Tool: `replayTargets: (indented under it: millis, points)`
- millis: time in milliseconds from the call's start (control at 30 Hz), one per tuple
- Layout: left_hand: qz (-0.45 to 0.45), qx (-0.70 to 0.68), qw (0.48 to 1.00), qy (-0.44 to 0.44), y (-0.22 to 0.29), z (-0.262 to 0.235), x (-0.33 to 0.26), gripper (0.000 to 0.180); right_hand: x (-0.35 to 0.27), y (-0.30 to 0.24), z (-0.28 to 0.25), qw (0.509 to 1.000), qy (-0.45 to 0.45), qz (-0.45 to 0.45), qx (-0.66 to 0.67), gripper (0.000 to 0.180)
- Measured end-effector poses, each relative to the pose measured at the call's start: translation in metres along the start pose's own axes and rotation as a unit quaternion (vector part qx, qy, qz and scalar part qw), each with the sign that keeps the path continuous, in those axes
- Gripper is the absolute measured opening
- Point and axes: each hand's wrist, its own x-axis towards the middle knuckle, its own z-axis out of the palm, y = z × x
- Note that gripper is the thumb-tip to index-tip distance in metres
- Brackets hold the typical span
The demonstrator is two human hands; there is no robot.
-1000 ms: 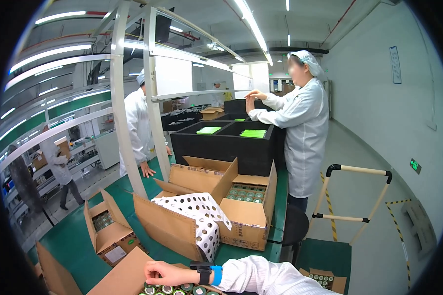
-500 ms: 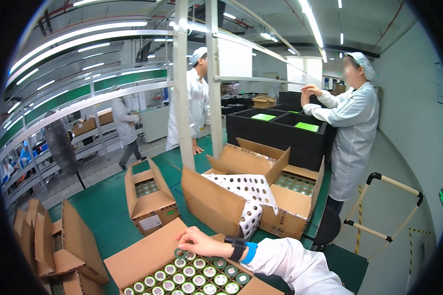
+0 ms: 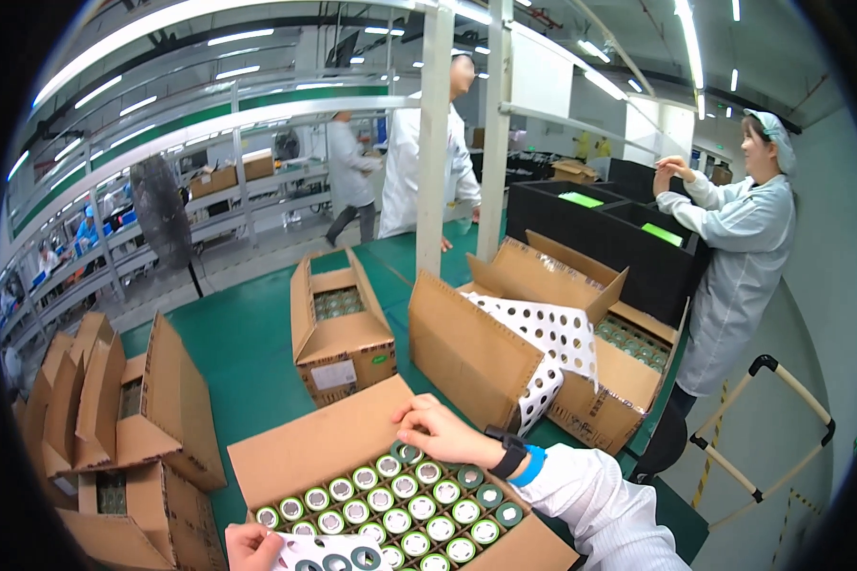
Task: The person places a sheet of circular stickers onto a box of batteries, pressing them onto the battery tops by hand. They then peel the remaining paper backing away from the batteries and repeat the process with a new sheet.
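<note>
In front of me an open cardboard box [image 3: 319, 438] holds rows of upright cylindrical battery cells [image 3: 405, 486] with bright green rims, set in a cardboard grid. My right hand [image 3: 440, 436] is over its far row, fingers pinched together at a dark green ring [image 3: 408, 453] on one cell's top. Several cells along the right side wear similar dark rings [image 3: 489, 496]. At the lower edge, my left hand [image 3: 254, 547] grips a white sheet [image 3: 300, 547] bearing dark green ring stickers, held over the near cells. The sheet hides part of those rows.
Another open box of cells [image 3: 343, 366] stands beyond mine, with stacked open boxes [image 3: 152, 419] at left. A white sheet with punched holes [image 3: 543, 333] drapes over boxes at right. Black bins [image 3: 600, 243], uprights [image 3: 433, 143] and co-workers [image 3: 747, 247] are behind the green table [image 3: 229, 347].
My left hand has come into view with the ring sticker sheet. My right hand stays at the box's far row by a ring. The whole view has shifted, moving the scene rightward.
</note>
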Motion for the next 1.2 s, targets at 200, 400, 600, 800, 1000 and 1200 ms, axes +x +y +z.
replayTargets:
  millis: [200,400,600,800,1000,1200]
  points:
    - [-0.017,0.027,0.999,0.011,-0.004,-0.003,0.0,0.018,-0.002,0.003,-0.003,0.998,0.016,0.04,0.034,0.014]
    - [-0.018,-0.001,1.0,0.004,0.003,0.001,-0.001,0.019,-0.005,-0.005,-0.008,0.989,0.014,0.111,0.097,0.017]
    - [-0.005,0.013,1.0,0.001,0.006,0.0,-0.001,0.019,-0.005,-0.008,-0.007,0.997,0.014,0.068,0.046,0.016]
    - [-0.022,0.027,0.999,0.009,0.007,0.001,-0.002,0.018,-0.006,-0.004,-0.006,0.998,0.01,0.053,0.027,0.015]
    - [-0.019,0.026,0.999,0.003,0.004,0.001,-0.001,0.017,-0.006,-0.006,-0.006,0.999,0.002,0.046,0.003,0.013]
    - [-0.022,0.018,1.0,0.01,0.009,0.004,-0.001,0.018,-0.005,-0.004,-0.006,0.999,0.006,0.041,0.004,0.013]
